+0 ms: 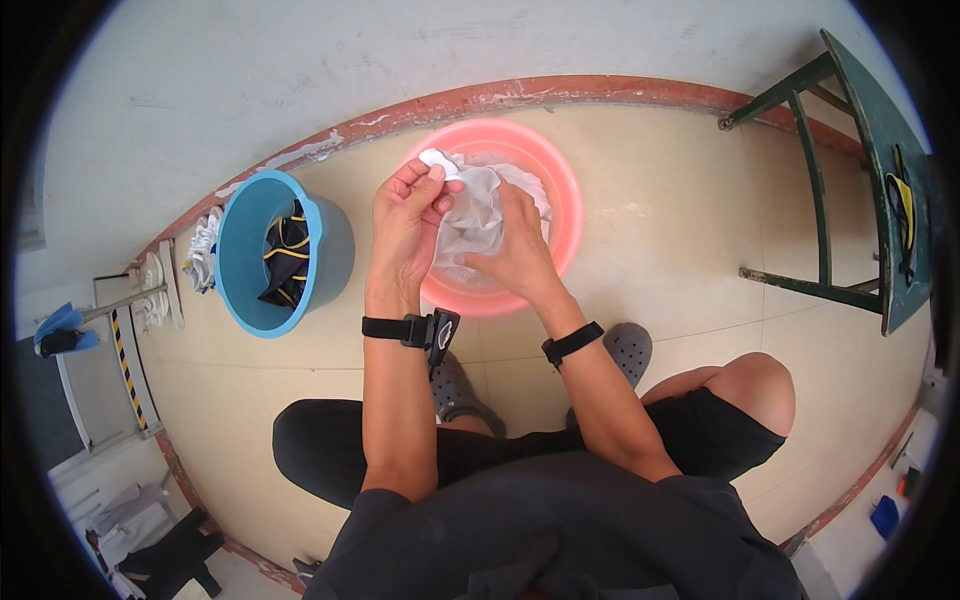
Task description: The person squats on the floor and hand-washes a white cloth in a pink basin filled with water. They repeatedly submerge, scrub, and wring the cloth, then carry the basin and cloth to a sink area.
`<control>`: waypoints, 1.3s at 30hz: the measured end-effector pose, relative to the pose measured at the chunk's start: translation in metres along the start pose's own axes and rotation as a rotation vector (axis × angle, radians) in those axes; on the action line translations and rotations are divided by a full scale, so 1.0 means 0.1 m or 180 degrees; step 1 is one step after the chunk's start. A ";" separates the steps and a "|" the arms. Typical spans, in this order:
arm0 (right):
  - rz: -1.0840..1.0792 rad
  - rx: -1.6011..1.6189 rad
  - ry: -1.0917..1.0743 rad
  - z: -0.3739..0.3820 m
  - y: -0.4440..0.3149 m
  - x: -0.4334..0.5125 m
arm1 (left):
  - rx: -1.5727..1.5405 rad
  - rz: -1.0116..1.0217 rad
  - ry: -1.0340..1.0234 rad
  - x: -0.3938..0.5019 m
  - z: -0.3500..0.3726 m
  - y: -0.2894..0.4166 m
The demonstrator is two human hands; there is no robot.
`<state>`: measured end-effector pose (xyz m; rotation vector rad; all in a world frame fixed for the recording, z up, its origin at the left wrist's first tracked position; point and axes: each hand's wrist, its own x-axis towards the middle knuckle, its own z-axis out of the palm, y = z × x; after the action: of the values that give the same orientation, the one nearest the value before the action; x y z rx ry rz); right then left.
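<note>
A pink plastic basin stands on the floor before me, with soapy water and wet white cloth in it. My left hand, above the basin's left side, pinches a small white piece between thumb and fingers; whether it is part of the same cloth I cannot tell. My right hand is over the right part of the cloth, fingers spread and curved, touching it; the fingertips are partly hidden by folds, so a grip is unclear.
A blue bucket holding black cloth with yellow trim stands to the left, with white shoes beyond it. A green wooden stool is at the right, a yellow and black item on its seat. The wall rises behind the basin.
</note>
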<state>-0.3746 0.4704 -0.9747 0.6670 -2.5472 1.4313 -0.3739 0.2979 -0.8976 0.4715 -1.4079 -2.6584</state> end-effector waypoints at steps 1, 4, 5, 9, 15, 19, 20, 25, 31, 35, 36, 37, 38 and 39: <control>0.0238 0.0209 -0.0057 0.00 -0.01 0.03 | 0.0056 -0.0044 -0.0042 -0.02 0.06 0.05; 0.0965 0.0837 -0.0052 -0.02 0.00 0.11 | 0.0191 -0.0089 -0.0136 -0.05 0.14 0.09; 0.1185 0.0954 -0.0039 -0.04 0.03 0.14 | 0.0250 -0.0124 -0.0098 -0.04 0.13 0.06; 0.2050 0.1565 -0.0412 -0.20 0.20 0.20 | 0.1363 0.0164 0.0657 0.07 -0.01 -0.13; 0.2536 0.2640 -0.0201 -0.41 0.30 0.18 | 0.1018 0.0146 -0.0365 0.12 -0.27 -0.40; 0.2788 0.2661 -0.0194 -0.48 0.24 0.20 | 0.1952 -0.0026 -0.0325 0.13 -0.29 -0.49; 0.2788 0.2619 -0.0206 -0.49 0.23 0.21 | 0.1997 -0.0036 -0.0046 0.13 -0.31 -0.50; 0.2796 0.2894 0.0182 -0.50 0.31 0.23 | 0.1749 -0.0206 0.0885 0.15 -0.50 -0.50; 0.2785 0.3075 0.0373 -0.44 0.44 0.22 | 0.1684 -0.0081 0.0794 0.14 -0.55 -0.50; 0.2854 0.3125 0.0338 -0.38 0.32 0.23 | 0.1481 0.0053 0.0995 0.12 -0.36 -0.52; 0.2899 0.3091 0.0419 -0.35 0.27 0.23 | 0.1516 0.0143 0.0774 0.11 -0.29 -0.58; 0.2877 0.3271 0.0291 -0.32 0.22 0.22 | 0.1571 0.0148 0.0727 0.08 -0.19 -0.68; 0.2864 0.3411 0.0227 -0.28 0.18 0.21 | 0.1635 0.0097 0.0718 0.05 -0.11 -0.79; 0.2793 0.3597 0.0042 -0.23 0.15 0.19 | 0.1863 0.0224 0.0348 -0.02 -0.02 -0.95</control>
<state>-0.3997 0.4908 -0.9674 -0.5219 -1.8107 3.1151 -0.3658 0.3506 -0.9760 0.5842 -2.1093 -2.0930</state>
